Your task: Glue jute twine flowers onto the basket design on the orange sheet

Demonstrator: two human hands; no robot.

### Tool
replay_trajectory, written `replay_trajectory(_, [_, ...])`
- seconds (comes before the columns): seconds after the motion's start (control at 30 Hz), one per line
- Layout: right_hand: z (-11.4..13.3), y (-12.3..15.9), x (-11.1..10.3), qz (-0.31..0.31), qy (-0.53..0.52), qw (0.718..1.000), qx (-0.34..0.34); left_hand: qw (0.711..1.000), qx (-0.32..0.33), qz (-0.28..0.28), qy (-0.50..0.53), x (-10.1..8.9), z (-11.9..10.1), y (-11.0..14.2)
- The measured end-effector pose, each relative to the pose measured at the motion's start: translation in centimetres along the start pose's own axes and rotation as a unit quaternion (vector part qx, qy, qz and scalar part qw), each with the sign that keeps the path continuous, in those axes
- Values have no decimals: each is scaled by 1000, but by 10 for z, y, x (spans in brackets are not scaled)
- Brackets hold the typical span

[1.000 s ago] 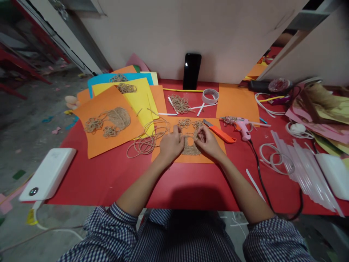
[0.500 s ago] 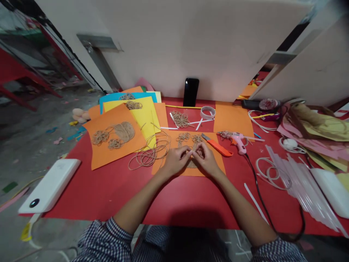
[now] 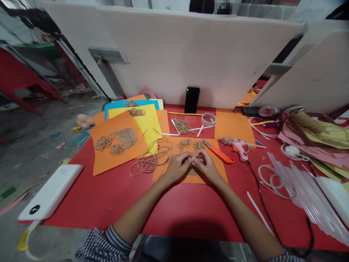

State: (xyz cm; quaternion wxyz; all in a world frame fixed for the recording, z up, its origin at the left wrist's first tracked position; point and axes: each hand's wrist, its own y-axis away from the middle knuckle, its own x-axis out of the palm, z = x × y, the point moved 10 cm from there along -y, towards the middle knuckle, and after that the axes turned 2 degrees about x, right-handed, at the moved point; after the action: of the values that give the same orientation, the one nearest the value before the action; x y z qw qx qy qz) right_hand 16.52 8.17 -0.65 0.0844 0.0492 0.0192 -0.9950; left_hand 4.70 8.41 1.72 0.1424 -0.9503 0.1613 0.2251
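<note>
The left hand [image 3: 178,167] and right hand [image 3: 207,167] have met over the twine piece [image 3: 193,171], near the orange sheet [image 3: 196,179]'s front edge, focusing work there; whether they grip anything cannot be told.

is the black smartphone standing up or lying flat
Standing up: the black smartphone rests on a short edge on the red table, with the white panel rising behind it.

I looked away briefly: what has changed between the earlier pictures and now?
The left hand and right hand, apart a second ago over the brown twine shape, moved inward; their fingers now meet above it. Whether they pinch anything is too small to tell. The pink glue gun and orange utility knife stayed put.
</note>
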Motion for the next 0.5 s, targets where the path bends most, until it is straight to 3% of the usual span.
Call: replay_trajectory(0.5, [-6, 1, 12, 12, -136, 990, 46, 989, -31, -30, 139, -1, 4, -1])
